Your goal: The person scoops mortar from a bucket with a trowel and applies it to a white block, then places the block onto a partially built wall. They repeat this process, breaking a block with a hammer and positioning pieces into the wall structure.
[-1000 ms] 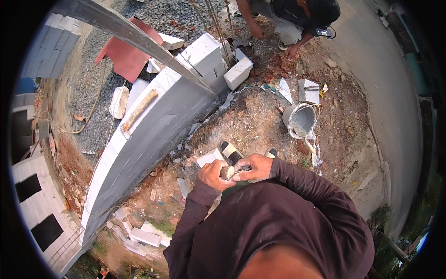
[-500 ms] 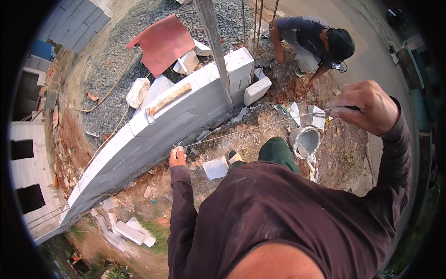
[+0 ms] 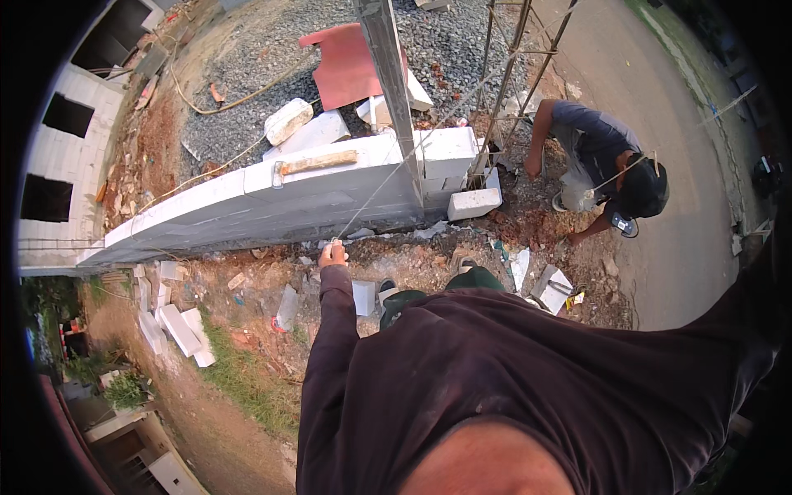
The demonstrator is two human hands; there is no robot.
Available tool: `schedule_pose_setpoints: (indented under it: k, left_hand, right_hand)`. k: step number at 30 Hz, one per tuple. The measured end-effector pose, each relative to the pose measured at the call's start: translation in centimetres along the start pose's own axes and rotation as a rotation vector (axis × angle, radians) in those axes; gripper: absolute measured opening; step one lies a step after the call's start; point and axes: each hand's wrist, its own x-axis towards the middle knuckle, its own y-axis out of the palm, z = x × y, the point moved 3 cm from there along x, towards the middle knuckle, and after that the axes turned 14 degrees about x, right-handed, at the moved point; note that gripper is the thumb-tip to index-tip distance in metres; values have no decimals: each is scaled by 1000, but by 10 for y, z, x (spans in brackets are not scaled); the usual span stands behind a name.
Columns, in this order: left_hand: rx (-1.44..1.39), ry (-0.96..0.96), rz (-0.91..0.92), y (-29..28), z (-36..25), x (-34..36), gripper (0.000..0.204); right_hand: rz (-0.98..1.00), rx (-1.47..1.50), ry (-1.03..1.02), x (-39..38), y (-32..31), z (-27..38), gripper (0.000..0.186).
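In my left hand, its fingers closed, is a thin pale string. From there the string slants up and to the right, passing in front of the white block wall and an upright post. My right arm stretches far out to the right, and its hand is lost beyond the dark rim. On top of the wall lies a wooden-handled tool, its head partly whitened.
A co-worker bends low beside the wall's right end, near steel bars and a loose white block. Gravel and a red sheet lie behind the wall. Several white blocks lie at the left.
My right hand has swung outward to the right and left the view. The string now slants steeply up past the wall. The whole view has turned, tilting the scene.
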Motion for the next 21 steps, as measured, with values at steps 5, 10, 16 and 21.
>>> schedule_pose_setpoints:
  k: [5,10,16,21]
  left_hand:
    - [120,207,-46,45,7,-35,33]
    - [285,502,-89,88,-15,-55,28]
    - [265,409,190,149,-105,-98,34]
    - [148,522,177,144,-190,-122,35]
  right_hand:
    - [229,353,34,14,90,-71,12]
    - [321,399,6,24,105,-84,12]
    - [243,207,-76,21,20,-69,12]
    - [129,-31,-350,24,-84,-19,11]
